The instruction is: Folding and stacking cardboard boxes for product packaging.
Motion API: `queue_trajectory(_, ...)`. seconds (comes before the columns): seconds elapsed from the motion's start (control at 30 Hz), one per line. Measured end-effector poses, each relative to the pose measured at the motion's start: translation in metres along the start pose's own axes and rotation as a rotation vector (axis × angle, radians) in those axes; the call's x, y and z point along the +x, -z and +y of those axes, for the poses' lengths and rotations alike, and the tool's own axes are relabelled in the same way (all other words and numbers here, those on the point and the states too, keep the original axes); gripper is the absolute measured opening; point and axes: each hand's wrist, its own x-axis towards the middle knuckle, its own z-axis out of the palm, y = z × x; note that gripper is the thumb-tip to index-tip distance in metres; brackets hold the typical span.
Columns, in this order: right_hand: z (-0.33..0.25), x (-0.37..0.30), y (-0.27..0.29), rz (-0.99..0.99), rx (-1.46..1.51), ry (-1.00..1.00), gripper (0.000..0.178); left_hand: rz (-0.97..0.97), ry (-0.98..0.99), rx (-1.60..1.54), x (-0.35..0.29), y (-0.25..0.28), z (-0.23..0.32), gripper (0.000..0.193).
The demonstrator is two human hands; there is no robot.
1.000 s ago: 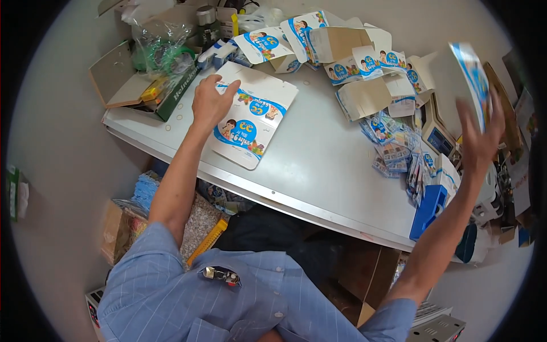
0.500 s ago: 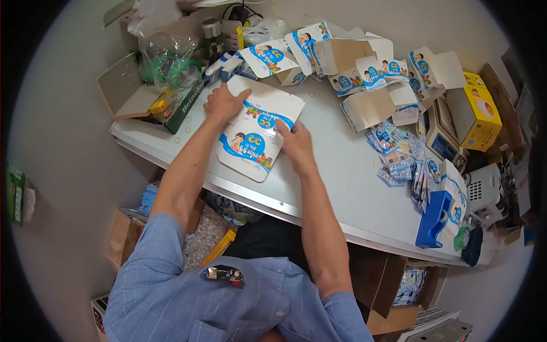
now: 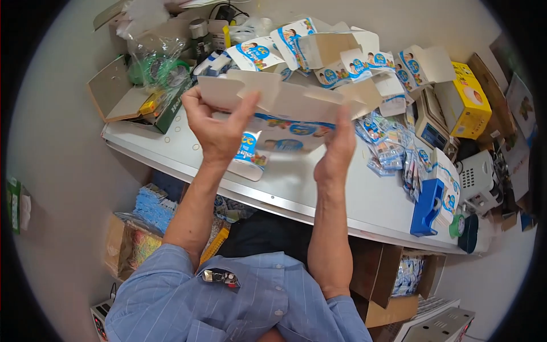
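My left hand (image 3: 217,134) and my right hand (image 3: 337,149) hold a thin white printed carton (image 3: 293,105) up off the table by its two ends. Its pale flaps stand up along the top, and blue print with small pictures shows on the side turned to me. Part of the panel is smeared by motion. The left thumb presses on a flap, while the left fingers go behind it. At the other end the right thumb rests against the edge. Below the left end of it, another flat carton (image 3: 248,169) with the same print lies on the table (image 3: 307,196).
Opened cartons (image 3: 364,62) pile along the back. Small sachets (image 3: 393,145) spread right of my hands, near a blue tape dispenser (image 3: 427,210), a stack of flat cartons (image 3: 447,176) and a yellow box (image 3: 470,102). An open green box (image 3: 171,108) sits at the left.
Both hands have lifted a carton from the flat ones on the table. It is now tilted, with its flaps raised, and the right hand has moved to the right.
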Motion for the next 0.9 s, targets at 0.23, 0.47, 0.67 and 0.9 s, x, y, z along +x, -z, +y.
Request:
queue_trajectory(0.23, -0.031, 0.005, 0.079, -0.005, -0.196, 0.185, 0.057, -0.289, -0.057, -0.239, -0.051, -0.061, -0.006, 0.057)
queue_trajectory(0.47, -0.016, -0.037, 0.119, 0.071, -0.150, 0.229, 0.062, -0.277, 0.034, -0.223, -0.087, -0.083, -0.017, 0.062)
queue_trajectory(0.67, -0.010, -0.035, 0.113, 0.246, -0.157, 0.199, 0.059, -0.205, -0.055, -0.064, -0.095, -0.087, -0.022, 0.064)
queue_trajectory(0.9, -0.019, -0.037, 0.099, 0.061, -0.328, 0.175, 0.065, -0.380, 0.434, -0.408, -0.096, -0.083, -0.012, 0.058)
